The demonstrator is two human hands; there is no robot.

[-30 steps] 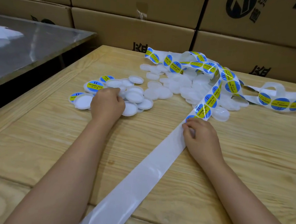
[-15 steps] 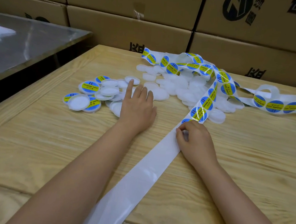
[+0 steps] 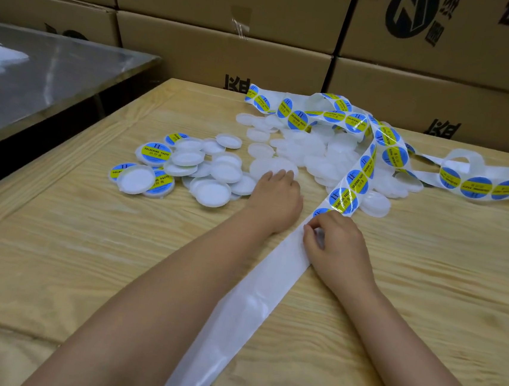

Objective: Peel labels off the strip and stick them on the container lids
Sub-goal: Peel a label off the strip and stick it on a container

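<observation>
A steel table stands at far left. On the wooden table, a few labelled lids lie beside plain white lids. The left hand lays its fingers over 1 big lid; whether it grips is unclear. The right hand pinches the label strip, whose labelled part loops away to the right.
</observation>
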